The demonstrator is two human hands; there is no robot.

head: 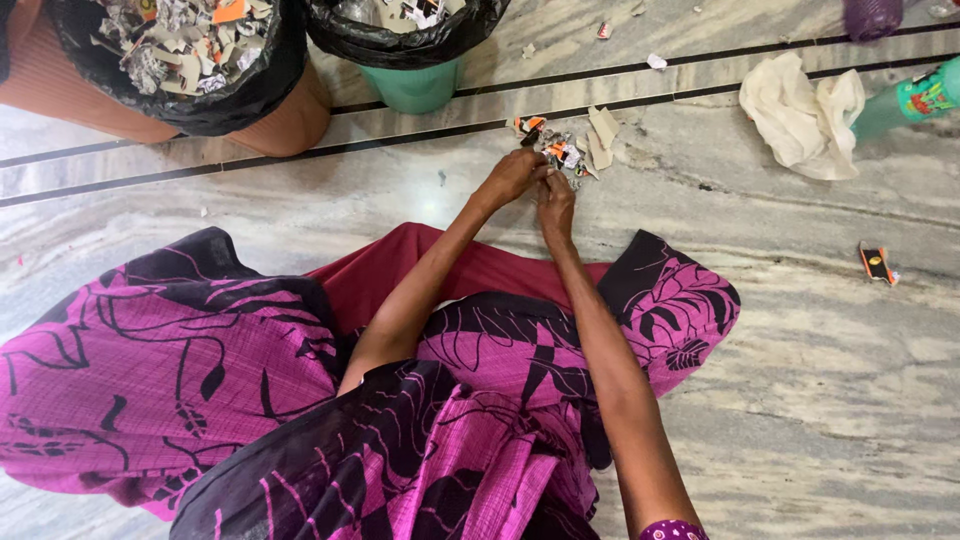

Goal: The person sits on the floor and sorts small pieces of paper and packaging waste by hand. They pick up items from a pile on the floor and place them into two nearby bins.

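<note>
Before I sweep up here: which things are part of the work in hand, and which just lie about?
In hand:
left hand
right hand
scrap pile
brown bin of scraps
green bin

Lying about:
cream cloth
green bottle
small orange packet
stray bits

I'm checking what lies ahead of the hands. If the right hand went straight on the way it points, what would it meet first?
Probably the small pile of torn scraps on the floor just beyond the right hand; depth is unclear.
</note>
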